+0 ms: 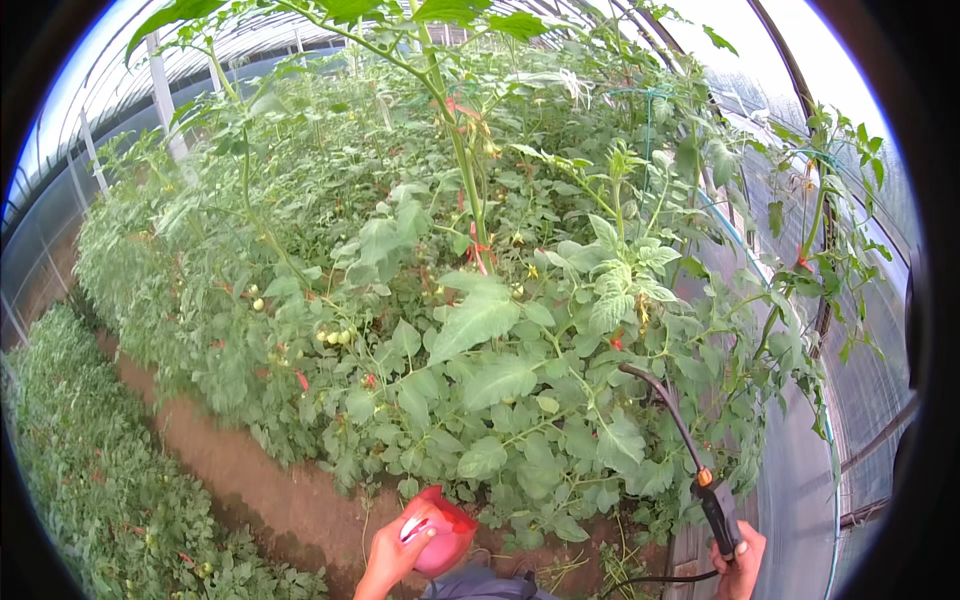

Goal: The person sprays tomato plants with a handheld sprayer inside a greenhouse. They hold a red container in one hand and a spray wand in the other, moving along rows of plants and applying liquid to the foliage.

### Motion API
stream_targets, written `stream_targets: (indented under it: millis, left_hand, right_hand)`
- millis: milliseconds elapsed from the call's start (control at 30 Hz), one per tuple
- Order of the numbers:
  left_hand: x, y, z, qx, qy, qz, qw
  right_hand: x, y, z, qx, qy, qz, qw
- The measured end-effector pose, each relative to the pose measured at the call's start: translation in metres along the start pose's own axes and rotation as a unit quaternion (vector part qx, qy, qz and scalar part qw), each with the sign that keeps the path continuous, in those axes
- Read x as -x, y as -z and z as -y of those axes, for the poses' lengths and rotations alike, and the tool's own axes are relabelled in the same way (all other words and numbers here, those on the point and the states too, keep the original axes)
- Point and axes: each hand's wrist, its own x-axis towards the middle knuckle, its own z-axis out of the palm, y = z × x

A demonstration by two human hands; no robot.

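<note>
My left hand [396,551] grips a pink-red translucent plastic shield or cup [444,541] with a flared edge, low in the view in front of my body. My right hand [738,564], at the lower right, is closed around the black handle of a sprayer wand [721,517]. An orange collar [703,476] joins that handle to a thin dark tube [670,403], whose bent tip lies against the tomato foliage. From the handle's lower end a black hose [660,579] runs left. Tomato plants [495,379] with red ties and yellow flowers stand before me; green tomatoes [335,337] hang among them.
A soil path [217,457] runs along the left between this bed and another row of plants [97,450]. Plastic greenhouse film [795,480] forms the right side, with dark metal poles [787,56]. White posts [161,97] rise at the back left.
</note>
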Motion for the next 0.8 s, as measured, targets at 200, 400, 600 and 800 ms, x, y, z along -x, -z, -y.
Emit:
stream_targets:
  millis: [200, 400, 600, 800]
  left_hand:
    - [-0.008, 0.015, 0.033, 0.001, -0.002, -0.035, 0.999]
    - [-0.023, 0.047, 0.071, 0.029, 0.028, -0.046, 0.998]
    - [-0.048, 0.089, 0.095, 0.036, 0.017, -0.035, 0.999]
    - [-0.075, 0.126, 0.092, 0.049, 0.000, -0.029, 0.998]
  right_hand:
    - [-0.021, -0.088, 0.009, -0.085, 0.051, 0.106, 0.989]
    - [-0.039, -0.183, 0.002, -0.029, 0.032, 0.021, 0.999]
    - [-0.042, -0.232, -0.004, -0.043, 0.007, -0.030, 0.999]
    - [-0.030, -0.268, -0.003, 0.006, 0.025, -0.091, 0.996]
